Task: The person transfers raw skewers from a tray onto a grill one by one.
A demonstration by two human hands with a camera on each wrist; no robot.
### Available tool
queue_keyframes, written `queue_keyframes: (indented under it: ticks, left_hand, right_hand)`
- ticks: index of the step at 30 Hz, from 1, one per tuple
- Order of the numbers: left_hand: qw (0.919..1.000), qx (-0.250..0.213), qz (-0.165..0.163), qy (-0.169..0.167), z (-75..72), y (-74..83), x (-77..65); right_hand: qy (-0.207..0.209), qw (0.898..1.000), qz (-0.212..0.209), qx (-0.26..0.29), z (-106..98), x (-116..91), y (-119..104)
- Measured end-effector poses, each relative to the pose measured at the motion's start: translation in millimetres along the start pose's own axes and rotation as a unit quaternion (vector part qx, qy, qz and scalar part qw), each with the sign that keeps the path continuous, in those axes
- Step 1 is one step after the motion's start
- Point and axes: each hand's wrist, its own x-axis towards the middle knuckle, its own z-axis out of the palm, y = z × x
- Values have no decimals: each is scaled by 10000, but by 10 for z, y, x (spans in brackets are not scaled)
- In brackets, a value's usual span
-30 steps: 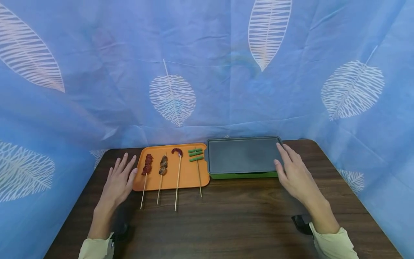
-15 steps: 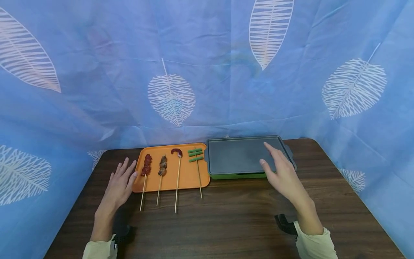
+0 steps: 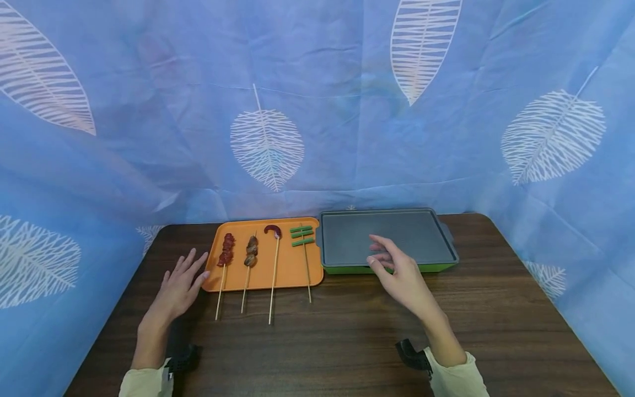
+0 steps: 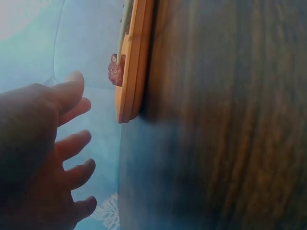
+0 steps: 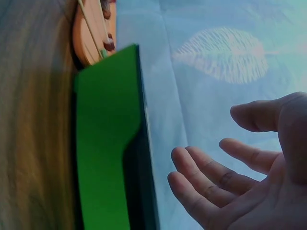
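An orange tray (image 3: 285,270) carries several skewers side by side. From left to right they are a red meat skewer (image 3: 226,251), a brown skewer (image 3: 251,252), a curled dark red tentacle skewer (image 3: 273,229) and a green bean-like skewer (image 3: 301,234). Their sticks jut over the tray's front edge. My left hand (image 3: 176,289) hovers with spread fingers beside the tray's left end, holding nothing. My right hand (image 3: 402,275) is over the front edge of a grey griddle plate (image 3: 347,240) with a green base (image 5: 108,143); its fingers are loosely bent, with nothing between them.
The griddle stands directly right of the tray, near the back edge of the dark wood table (image 3: 317,347). A blue curtain (image 3: 317,138) with white leaf prints hangs behind and at both sides. Black wrist straps (image 3: 414,355) sit below each hand.
My right hand has moved left from the griddle's right end to the middle of its front edge, and its fingers have bent a little. My left hand stays nearly in place.
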Motion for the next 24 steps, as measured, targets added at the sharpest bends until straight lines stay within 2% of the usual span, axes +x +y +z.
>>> queue_keyframes:
  ticks: [9,24]
  left_hand:
    - [9989,-38,-172,-425,46,-23,-8]
    - [9973,-194,-232,-674,141,-67,38]
  right_hand:
    - [-357,9992,164,74,241,-20,-30]
    - [-1028,9935,472,156,600,-71,-45]
